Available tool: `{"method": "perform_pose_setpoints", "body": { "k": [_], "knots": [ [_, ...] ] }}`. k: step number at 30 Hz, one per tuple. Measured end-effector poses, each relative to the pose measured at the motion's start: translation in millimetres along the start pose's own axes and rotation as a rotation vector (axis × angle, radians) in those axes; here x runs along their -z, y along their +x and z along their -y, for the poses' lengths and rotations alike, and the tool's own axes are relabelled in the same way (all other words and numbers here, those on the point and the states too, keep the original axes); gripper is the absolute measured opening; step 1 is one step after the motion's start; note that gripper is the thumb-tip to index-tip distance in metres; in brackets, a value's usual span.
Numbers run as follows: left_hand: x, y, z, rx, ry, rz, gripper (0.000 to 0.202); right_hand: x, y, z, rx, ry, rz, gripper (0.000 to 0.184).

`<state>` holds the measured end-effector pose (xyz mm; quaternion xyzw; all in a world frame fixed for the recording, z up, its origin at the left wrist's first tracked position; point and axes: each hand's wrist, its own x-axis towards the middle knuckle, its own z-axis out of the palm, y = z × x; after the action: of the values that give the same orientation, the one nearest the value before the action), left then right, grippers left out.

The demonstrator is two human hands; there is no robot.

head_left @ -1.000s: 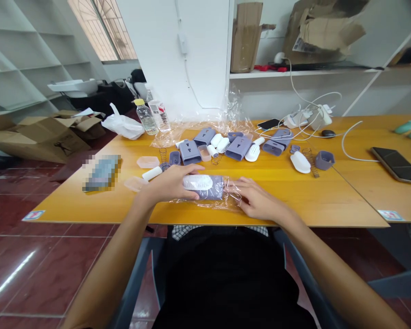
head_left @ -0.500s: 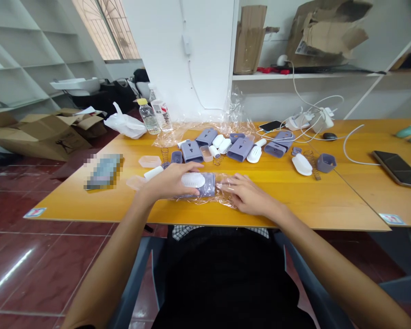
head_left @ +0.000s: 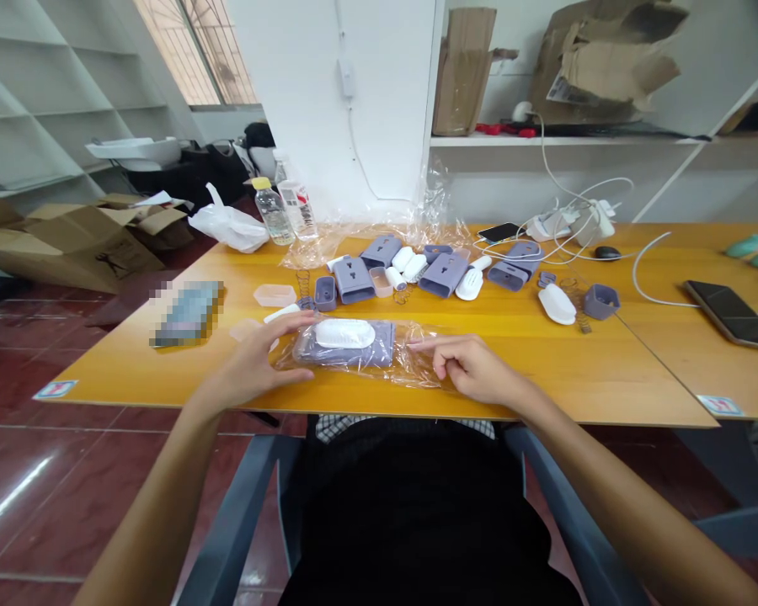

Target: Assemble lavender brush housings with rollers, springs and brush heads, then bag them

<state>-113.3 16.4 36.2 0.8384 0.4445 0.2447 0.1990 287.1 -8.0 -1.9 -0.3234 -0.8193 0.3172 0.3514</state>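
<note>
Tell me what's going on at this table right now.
A seated person is working bare-handed on a purple case with a white oval piece on top. It lies inside a clear plastic bag near the front edge of the wooden table. The left hand, fingers spread, is at the bag's left end. The right hand rests on the loose plastic at its right end. More purple and white parts lie scattered farther back, and two water bottles stand at the far left.

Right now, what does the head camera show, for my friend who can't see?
Two bare hands touch a clear plastic bag lying on a yellow wooden table, a purple case with a white top inside it. The left hand is at one end, the right hand at the other. More purple and white parts lie behind.
</note>
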Motion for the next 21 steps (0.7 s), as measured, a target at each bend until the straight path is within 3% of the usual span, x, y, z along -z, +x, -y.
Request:
{"method": "perform_pose_setpoints", "body": {
  "k": [5,15,21],
  "knots": [
    [-15.3,3.0,-11.3,0.086,0.018,-0.005,0.079,3.2,-2.5,-0.6,-0.059,0.174,-0.065,0.024],
    [-61.2,36.7,-48.8,-0.062,0.041,0.040,0.074,36.4,-26.3,3.0,-0.256,0.340,-0.138,0.014],
    [-71.3,56.6,-54.5,-0.116,0.053,0.083,0.076,43.6,-34.3,4.2,-0.299,0.393,-0.099,0.021]
  ]
}}
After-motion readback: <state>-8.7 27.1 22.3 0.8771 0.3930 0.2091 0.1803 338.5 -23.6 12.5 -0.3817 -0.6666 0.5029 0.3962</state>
